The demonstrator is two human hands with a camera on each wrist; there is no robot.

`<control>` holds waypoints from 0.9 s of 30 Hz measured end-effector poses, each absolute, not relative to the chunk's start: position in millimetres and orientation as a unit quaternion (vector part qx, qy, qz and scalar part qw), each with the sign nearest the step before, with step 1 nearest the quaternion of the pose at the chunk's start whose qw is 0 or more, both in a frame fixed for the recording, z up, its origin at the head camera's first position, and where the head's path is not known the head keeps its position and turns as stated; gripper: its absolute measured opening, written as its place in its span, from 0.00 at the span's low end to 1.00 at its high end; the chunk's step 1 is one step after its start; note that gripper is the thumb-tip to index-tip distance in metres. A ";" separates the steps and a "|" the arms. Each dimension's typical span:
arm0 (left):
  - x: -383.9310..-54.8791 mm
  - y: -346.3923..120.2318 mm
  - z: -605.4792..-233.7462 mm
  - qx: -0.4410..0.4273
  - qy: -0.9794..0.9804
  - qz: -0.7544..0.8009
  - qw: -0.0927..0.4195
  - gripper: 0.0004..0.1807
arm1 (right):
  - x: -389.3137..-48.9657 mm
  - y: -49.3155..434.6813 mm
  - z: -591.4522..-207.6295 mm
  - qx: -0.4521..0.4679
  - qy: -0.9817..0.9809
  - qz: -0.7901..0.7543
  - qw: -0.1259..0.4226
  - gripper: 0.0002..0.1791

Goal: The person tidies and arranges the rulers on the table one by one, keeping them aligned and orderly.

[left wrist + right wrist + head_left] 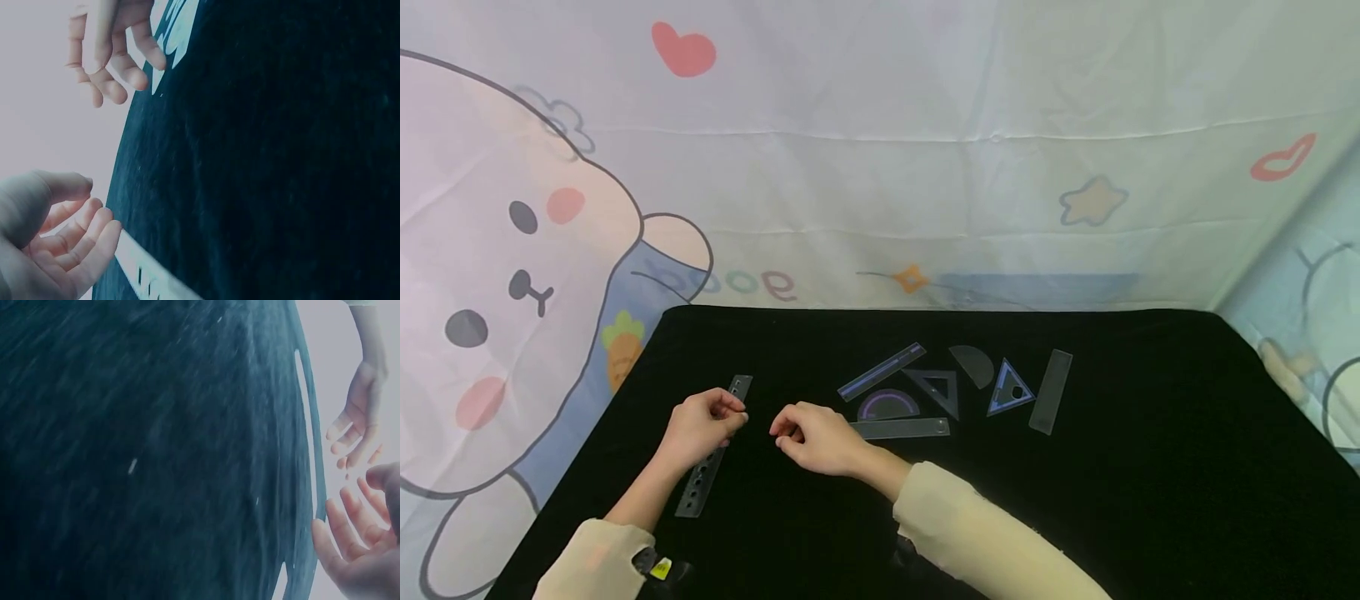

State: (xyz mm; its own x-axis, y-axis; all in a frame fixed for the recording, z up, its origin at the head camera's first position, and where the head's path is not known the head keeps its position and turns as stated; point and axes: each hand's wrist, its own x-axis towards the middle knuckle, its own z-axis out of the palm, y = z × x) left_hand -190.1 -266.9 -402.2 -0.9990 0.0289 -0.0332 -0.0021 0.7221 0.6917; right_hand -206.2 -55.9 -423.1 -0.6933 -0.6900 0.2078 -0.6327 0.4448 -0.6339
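Observation:
My left hand (703, 425) hovers over a clear ruler with a row of holes (695, 493), hiding its middle. Its fingers are loosely curled, and nothing shows between them; in the left wrist view the ruler (153, 272) lies below the fingertips. To the right, my right hand (820, 437) is held above the black cloth with relaxed, bent fingers and holds nothing. It is nearest the left end of a clear straight ruler (917, 428), which it partly covers. In the right wrist view the right hand (359, 550) and left hand (362, 412) face each other, apart.
Beyond the right hand lie a blue-striped ruler (882, 372), a purple-arc protractor (887, 407), a clear set square (951, 398), a clear protractor (973, 365), a blue-edged triangle (1000, 403) and another clear ruler (1051, 392). A printed curtain (880, 183) hangs behind the black-covered table (1150, 500).

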 end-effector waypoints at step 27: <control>-200.4 -199.3 -422.5 0.036 0.907 0.418 0.041 0.10 | -227.3 29.0 -418.7 -0.359 0.899 -0.250 0.009 0.14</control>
